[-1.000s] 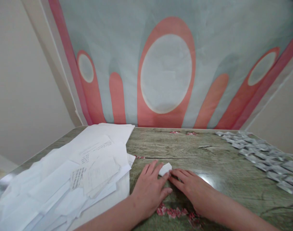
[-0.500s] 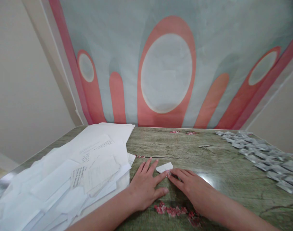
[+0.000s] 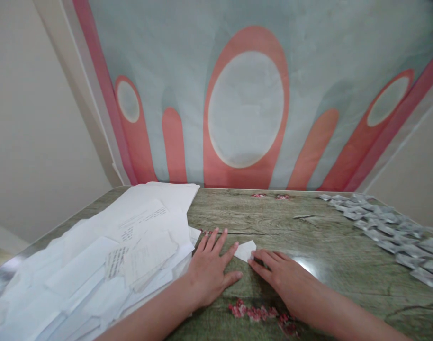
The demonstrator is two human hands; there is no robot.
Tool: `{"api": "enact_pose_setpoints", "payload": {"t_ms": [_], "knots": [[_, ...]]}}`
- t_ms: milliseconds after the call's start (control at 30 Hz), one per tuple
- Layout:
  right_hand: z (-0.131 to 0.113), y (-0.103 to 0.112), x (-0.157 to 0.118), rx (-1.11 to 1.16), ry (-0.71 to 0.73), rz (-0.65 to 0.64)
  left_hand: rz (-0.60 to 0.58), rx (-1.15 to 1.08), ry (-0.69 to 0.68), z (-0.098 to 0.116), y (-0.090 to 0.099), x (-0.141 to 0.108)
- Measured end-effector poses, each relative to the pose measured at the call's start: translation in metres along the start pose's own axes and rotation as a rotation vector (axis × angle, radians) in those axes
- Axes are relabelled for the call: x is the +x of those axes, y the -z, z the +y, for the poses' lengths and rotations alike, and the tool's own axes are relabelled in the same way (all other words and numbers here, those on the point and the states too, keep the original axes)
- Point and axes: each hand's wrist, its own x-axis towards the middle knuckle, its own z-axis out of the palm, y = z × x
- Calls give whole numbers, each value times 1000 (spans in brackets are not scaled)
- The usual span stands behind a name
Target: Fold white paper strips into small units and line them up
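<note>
A small folded piece of white paper (image 3: 245, 250) lies on the wood-patterned table between my two hands. My right hand (image 3: 278, 272) has its fingertips on the paper's right edge, thumb and fingers drawn together there. My left hand (image 3: 211, 272) rests palm down just left of the paper, its fingers spread. The left index fingertip is at the paper's left corner; whether it touches is hard to tell. Nothing is in the left hand.
A large heap of loose white papers (image 3: 85, 265), some printed, covers the table's left side. Rows of small folded silvery-grey pieces (image 3: 390, 232) lie at the right. Behind the table (image 3: 330, 246) stands a wall covering (image 3: 188, 61) with red shapes.
My left hand has shifted left and off the paper, so more of the paper shows. My right hand has stayed nearly in place at its right edge.
</note>
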Motion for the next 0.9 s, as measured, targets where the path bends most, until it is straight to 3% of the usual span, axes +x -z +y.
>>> {"api": "enact_pose_setpoints", "payload": {"t_ms": [267, 567, 900], "knots": [[-1, -14, 1, -95, 6, 33, 108, -105, 62, 21, -3, 2], [-10, -32, 2, -127, -7, 126, 224, -302, 159, 6, -15, 16], [-5, -19, 5, 51, -27, 78, 218, -329, 171, 2, -16, 19]]}}
